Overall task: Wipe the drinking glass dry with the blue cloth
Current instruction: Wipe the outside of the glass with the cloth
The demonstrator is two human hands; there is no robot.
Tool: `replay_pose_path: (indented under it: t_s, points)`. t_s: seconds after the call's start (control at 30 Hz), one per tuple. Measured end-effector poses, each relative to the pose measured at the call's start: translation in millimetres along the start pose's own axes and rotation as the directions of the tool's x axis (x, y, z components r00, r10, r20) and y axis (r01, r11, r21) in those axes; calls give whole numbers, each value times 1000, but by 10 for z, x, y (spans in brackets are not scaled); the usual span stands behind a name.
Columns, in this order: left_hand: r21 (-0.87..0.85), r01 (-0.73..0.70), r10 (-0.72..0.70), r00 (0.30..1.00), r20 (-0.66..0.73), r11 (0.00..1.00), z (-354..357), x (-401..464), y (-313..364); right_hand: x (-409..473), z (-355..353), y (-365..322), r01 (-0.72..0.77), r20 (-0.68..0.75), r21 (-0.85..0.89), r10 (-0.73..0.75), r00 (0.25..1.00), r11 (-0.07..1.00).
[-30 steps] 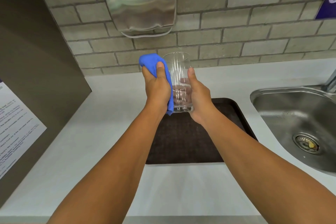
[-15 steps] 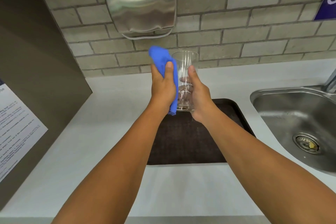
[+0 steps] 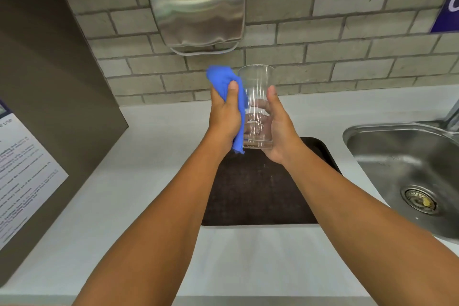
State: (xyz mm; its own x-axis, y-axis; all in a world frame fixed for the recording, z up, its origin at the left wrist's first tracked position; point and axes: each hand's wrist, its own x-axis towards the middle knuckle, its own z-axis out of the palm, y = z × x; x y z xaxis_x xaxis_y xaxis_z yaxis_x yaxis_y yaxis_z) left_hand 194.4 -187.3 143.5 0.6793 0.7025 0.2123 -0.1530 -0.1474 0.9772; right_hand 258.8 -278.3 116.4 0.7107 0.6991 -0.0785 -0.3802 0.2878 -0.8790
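Gripping from both sides, we hold the glass (image 3: 257,107) upright in the air above the dark tray (image 3: 258,196) on the worktop (image 3: 154,156). Our right hand (image 3: 279,129) wraps its right side, thumb pointing up along the near wall and fingers curled behind, seen dimly through the clear wall. Our left hand (image 3: 224,119) is clamped on the cloth (image 3: 223,79) and presses it flat against the glass's left side, thumb up over the fabric. Both forearms reach straight forward, wrists close together.

One end of the cloth bunches up beside the rim, and the other end hangs out below our left palm, level with the base. How much cloth lies between palm and glass is hidden. Our left fingers are out of sight behind the cloth. At the right edge, the sink (image 3: 402,161) is cut off, with only a sliver of tap (image 3: 453,114) showing.
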Motion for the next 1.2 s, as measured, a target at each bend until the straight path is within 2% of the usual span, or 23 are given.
replay_pose_path:
  t_s: [0.03, 0.1, 0.27, 0.43, 0.6, 0.73, 0.83, 0.9, 1.0, 1.07, 1.13, 1.2]
  points:
    - [-38, 61, -60, 998, 15, 997, -14, 26, 0, -3, -11, 13, -4, 11, 13, 4, 1000, 1000]
    - [-27, 85, -84, 996, 18, 996, -21, 38, -26, -7, -18, 40, -18, 26, 44, 17, 1000, 999]
    - [-77, 35, -39, 998, -47, 996, -24, 9, -61, -7, 58, 7, 3, -9, -44, -4, 1000, 999]
    - [-73, -18, 11, 995, -95, 997, -35, 44, 17, 8, 165, -96, 100, -164, -147, -125, 979, 984]
    - [-17, -62, 59, 987, -152, 998, -17, 79, 150, 7, 283, -177, 94, -166, -213, -130, 977, 973]
    - [100, -162, 176, 973, -152, 982, 32, 19, 178, -17, 355, -135, 142, -146, -308, -194, 970, 941]
    - [175, -255, 278, 953, -120, 951, 28, 2, 164, -28, 313, -149, 157, -126, -261, -195, 973, 952]
    - [66, -187, 192, 977, -94, 980, -19, 66, 144, -32, 274, -163, 119, -83, -187, -136, 987, 975]
    - [-177, 147, -151, 989, -8, 973, -102, 130, 144, -25, 233, -154, 67, -12, -152, -69, 998, 986]
    - [-148, 200, -204, 979, -15, 969, -94, 119, 144, -24, 231, -141, 56, -7, -131, -57, 998, 990]
    - [-25, 63, -64, 994, -83, 998, -38, 64, 136, -14, 233, -135, 52, -36, -111, -57, 998, 992]
    - [203, -159, 186, 975, -121, 966, 6, -35, 130, -13, 242, -137, 68, -53, -110, -74, 996, 992]
